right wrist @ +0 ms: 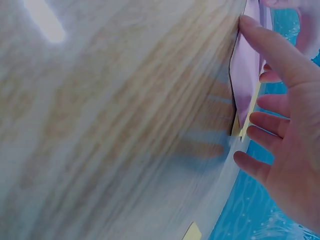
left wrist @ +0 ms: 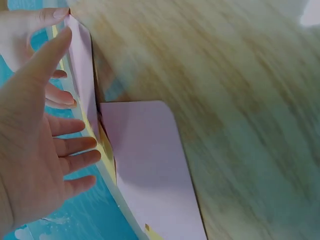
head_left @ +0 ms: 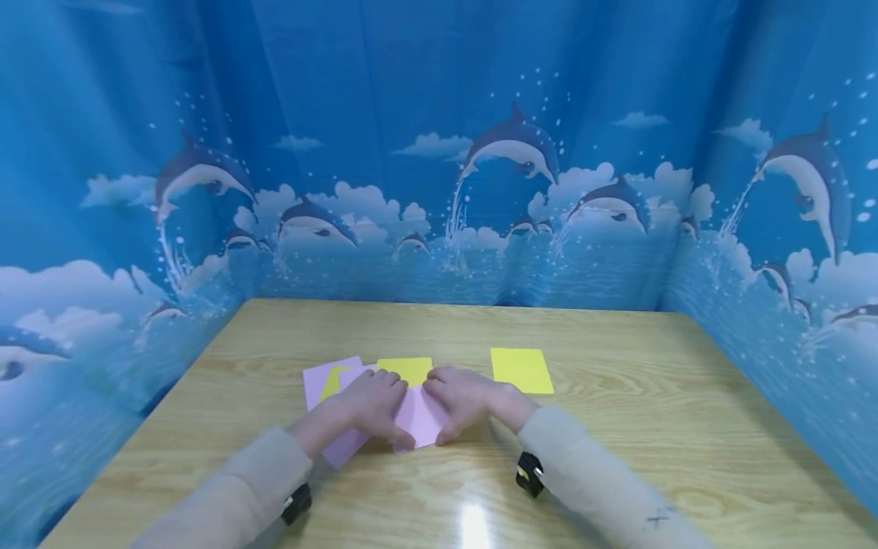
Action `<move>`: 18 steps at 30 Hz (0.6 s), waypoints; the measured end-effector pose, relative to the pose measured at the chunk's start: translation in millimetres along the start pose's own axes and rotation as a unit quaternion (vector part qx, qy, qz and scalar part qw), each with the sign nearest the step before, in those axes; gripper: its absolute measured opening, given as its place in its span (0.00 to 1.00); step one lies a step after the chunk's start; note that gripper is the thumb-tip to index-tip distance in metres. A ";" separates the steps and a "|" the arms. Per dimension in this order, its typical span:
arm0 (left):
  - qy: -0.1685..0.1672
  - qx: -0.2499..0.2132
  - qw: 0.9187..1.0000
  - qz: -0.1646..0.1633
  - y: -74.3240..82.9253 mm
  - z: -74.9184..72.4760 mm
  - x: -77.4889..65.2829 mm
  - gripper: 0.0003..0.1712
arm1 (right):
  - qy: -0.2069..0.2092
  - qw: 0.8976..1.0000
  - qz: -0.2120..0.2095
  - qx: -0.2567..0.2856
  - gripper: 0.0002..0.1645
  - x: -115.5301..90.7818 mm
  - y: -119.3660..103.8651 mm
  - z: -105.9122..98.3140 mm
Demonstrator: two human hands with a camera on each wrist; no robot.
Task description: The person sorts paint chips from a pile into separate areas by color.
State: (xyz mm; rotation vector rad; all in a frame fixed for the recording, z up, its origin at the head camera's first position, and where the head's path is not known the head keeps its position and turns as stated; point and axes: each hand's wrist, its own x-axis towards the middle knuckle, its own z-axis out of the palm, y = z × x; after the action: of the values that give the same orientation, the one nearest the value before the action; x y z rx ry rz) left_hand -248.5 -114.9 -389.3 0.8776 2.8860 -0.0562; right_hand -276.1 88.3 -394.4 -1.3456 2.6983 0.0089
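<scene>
In the head view my left hand (head_left: 379,402) and right hand (head_left: 466,398) rest on either side of a pink paper square (head_left: 420,418). Each thumb touches a near corner. The pink square looks slightly bent and overlaps a yellow paper square (head_left: 406,369). In the left wrist view, the left hand (left wrist: 30,165) has its fingers apart and loosely extended, beside another pink paper (left wrist: 145,150). From the right wrist, the right hand (right wrist: 295,135) shows a thumb tip on the pink square's (right wrist: 245,70) edge and other fingers loosely extended. Contact under the fingertips is partly hidden.
More pink paper (head_left: 318,379) lies left of the hands, with a yellow piece (head_left: 331,385) among it. A separate yellow square (head_left: 521,370) lies to the right. The wooden table (head_left: 617,427) is bordered by a blue dolphin-print curtain (head_left: 384,267).
</scene>
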 end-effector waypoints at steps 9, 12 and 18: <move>0.009 0.017 0.999 0.032 1.3 5.0 0.0 0.42 | -0.012 1.000 0.005 -0.006 0.49 1.4 0.6 -0.3; 0.017 0.028 0.999 0.042 2.1 4.2 0.7 0.41 | -0.011 1.000 0.006 -0.001 0.49 2.7 0.9 -1.5; 0.013 0.029 0.998 0.048 3.5 3.9 2.0 0.40 | -0.022 0.999 0.024 0.006 0.51 1.6 -1.6 -3.6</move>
State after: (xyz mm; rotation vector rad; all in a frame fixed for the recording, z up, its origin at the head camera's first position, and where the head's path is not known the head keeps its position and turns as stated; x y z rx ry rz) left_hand -247.8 -111.1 -393.4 1.0333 2.8753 -0.1221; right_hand -276.2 85.9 -390.9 -1.2626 2.6887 0.0269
